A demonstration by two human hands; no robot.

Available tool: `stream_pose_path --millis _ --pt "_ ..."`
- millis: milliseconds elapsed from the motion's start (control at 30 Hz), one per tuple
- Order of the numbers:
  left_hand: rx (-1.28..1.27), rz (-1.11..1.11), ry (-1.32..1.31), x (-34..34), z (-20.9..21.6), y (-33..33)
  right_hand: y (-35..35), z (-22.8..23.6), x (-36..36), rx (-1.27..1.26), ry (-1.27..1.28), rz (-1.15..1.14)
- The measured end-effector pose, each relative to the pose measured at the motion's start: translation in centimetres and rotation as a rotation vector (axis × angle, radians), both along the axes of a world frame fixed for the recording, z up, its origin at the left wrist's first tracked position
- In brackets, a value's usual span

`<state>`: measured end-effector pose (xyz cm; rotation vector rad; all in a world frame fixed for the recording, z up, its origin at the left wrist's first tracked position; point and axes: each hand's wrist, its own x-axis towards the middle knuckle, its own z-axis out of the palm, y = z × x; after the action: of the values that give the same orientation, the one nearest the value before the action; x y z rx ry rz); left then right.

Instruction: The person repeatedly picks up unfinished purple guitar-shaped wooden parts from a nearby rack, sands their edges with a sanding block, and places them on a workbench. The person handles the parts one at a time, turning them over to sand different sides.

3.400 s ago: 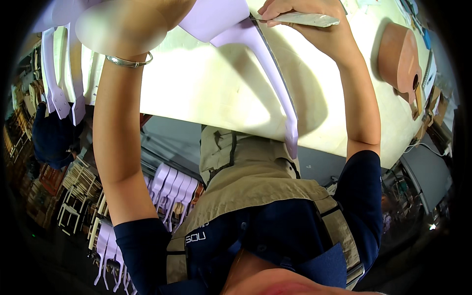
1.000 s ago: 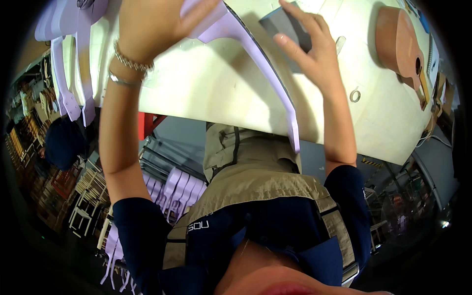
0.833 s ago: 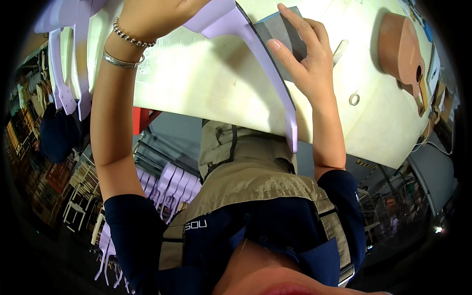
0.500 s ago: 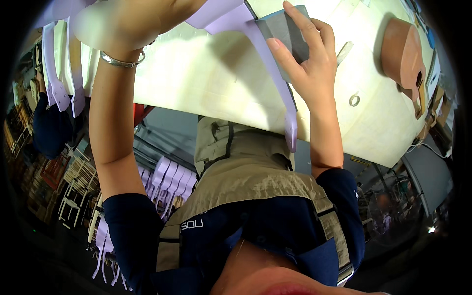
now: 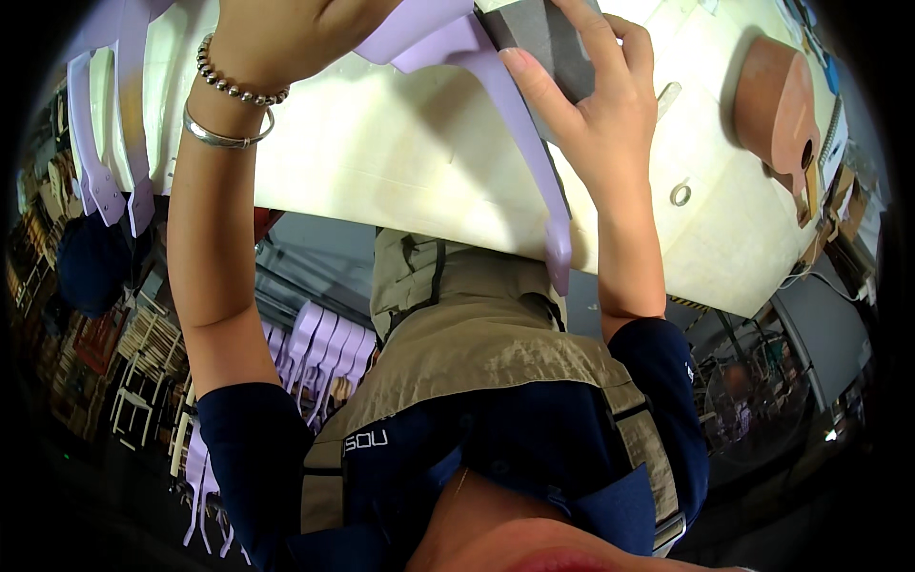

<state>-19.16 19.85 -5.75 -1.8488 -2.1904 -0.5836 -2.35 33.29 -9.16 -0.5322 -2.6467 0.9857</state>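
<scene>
A lilac instrument neck [image 5: 522,124] slants over the near table edge, its headstock end [image 5: 559,255] pointing toward me. A dark strip runs along its right side. My right hand [image 5: 608,110] is closed around a grey sanding block [image 5: 553,48], thumb on the near side and fingers over the far side. The block rests against the neck's right edge near its wide lilac end [image 5: 410,33]. My left hand [image 5: 295,38], with a beaded bracelet and a bangle at the wrist, is beside that wide end. Its fingers are cut off by the top edge, so its grip is hidden.
The pale table [image 5: 381,162] spans the view. On its right lie a brown guitar-shaped piece [image 5: 770,105], a small ring [image 5: 681,194] and a pale stick [image 5: 669,98]. Lilac necks [image 5: 133,143] overhang at left; more hang on a rack [image 5: 324,348] below. Another person [image 5: 91,262] is at far left.
My right hand and the sanding block have slid a little farther away along the neck. My left hand has shifted slightly, and its wrist, blurred before, now shows the beaded bracelet clearly.
</scene>
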Motion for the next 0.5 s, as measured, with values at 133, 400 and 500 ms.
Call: stream_pose_path --millis 133,400,500 --pt "0.012 -0.012 0.01 -0.1 0.2 0.0 0.0 -0.2 -0.1 0.008 0.024 0.024" --pt "0.167 -0.063 -0.014 -0.6 -1.1 -0.1 -0.7 0.2 -0.8 0.106 0.008 0.044" --pt "0.229 -0.075 -0.07 -0.6 -1.7 0.0 -0.7 0.1 -0.5 0.1 0.002 0.057"
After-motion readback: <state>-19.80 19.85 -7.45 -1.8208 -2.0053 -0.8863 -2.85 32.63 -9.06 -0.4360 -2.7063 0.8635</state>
